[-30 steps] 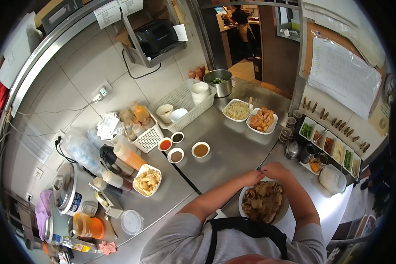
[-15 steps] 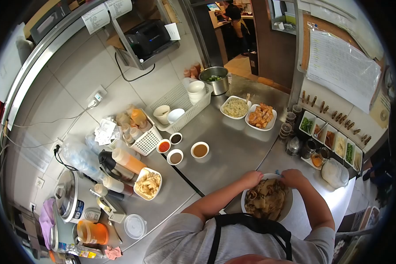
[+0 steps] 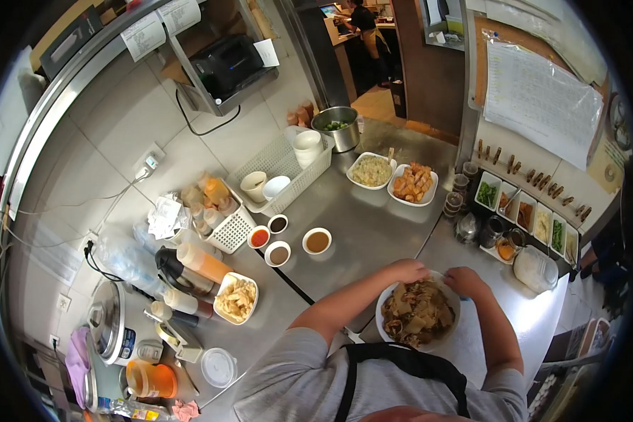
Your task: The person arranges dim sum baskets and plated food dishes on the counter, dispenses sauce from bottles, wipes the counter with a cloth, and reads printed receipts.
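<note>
A large white bowl (image 3: 455, 325) stands on the steel counter close to my body. Inside it lies a heap of brown, glossy food (image 3: 418, 309) with flat pale pieces. My left hand (image 3: 409, 270) is closed at the bowl's far rim, its fingers curled and partly hidden. On the far right rim, my right hand (image 3: 467, 283) is closed with its fingertips pressed down. A bit of blue cloth (image 3: 464, 299) peeks out beneath that hand; most of it is covered.
Four small sauce cups, such as a brown one (image 3: 317, 241), sit ahead left. Farther back are a rice dish (image 3: 371, 171) and a dish of orange chunks (image 3: 413, 184). Fried food (image 3: 236, 298) is left; topping trays (image 3: 524, 214) stand right. Another person (image 3: 366, 32) is beyond the doorway.
My right hand has moved along the rim toward the right, with the blue cloth now under it rather than between my hands. My left hand has shifted slightly along the far rim.
</note>
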`<state>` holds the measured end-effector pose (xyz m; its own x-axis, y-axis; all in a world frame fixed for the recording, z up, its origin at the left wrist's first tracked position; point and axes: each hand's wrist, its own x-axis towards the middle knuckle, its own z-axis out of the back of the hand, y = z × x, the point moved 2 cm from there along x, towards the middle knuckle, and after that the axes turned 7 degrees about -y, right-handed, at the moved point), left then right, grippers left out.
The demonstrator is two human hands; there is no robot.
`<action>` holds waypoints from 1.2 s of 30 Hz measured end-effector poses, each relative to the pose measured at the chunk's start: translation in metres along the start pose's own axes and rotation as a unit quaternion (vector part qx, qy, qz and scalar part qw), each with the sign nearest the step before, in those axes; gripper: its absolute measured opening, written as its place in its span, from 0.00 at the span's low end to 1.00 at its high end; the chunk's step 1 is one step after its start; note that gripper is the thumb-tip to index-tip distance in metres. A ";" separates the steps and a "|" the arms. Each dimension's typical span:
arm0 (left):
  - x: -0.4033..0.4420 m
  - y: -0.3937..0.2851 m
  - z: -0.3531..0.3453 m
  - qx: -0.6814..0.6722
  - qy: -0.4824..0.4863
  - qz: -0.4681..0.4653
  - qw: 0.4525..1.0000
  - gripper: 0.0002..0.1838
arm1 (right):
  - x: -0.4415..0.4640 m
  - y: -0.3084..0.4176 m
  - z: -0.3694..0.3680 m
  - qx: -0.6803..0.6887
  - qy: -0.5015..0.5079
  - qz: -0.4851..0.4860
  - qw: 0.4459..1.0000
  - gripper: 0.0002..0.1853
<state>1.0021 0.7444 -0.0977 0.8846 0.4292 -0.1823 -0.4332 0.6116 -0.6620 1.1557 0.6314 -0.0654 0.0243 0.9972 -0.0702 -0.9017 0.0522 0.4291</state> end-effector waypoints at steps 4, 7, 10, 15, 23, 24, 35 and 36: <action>0.005 0.017 0.008 -0.086 0.057 -0.055 0.993 0.20 | 0.028 0.009 -0.010 0.074 -0.006 0.030 0.997 0.13; -0.010 0.022 0.008 -0.094 -0.026 0.028 0.995 0.20 | 0.028 0.010 -0.010 0.101 -0.013 -0.011 0.995 0.13; -0.016 0.035 0.008 -0.096 -0.067 0.035 0.992 0.22 | 0.012 0.011 -0.009 0.118 -0.046 -0.069 0.989 0.14; -0.030 0.043 0.008 -0.143 -0.095 0.147 0.974 0.23 | -0.038 0.004 -0.031 0.161 -0.143 -0.177 0.960 0.16; -0.054 0.039 0.000 -0.141 -0.159 0.265 0.940 0.26 | -0.092 0.003 -0.083 0.367 -0.226 -0.281 0.857 0.20; -0.055 0.041 -0.002 -0.121 -0.201 0.291 0.928 0.29 | -0.092 0.011 -0.079 0.357 -0.245 -0.297 0.851 0.20; -0.079 0.046 -0.015 -0.461 -0.340 0.352 0.741 0.23 | -0.080 0.042 -0.087 0.563 -0.251 -0.360 0.700 0.21; -0.082 0.048 -0.008 -0.479 -0.331 0.343 0.737 0.23 | -0.073 0.038 -0.084 0.491 -0.193 -0.298 0.796 0.20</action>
<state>0.9104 0.7336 -0.1206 0.0998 0.8432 -0.5283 -0.1379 -0.5141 -0.8466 1.0831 0.5560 -0.1199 0.6229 0.7118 -0.3246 0.0865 0.3497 0.9329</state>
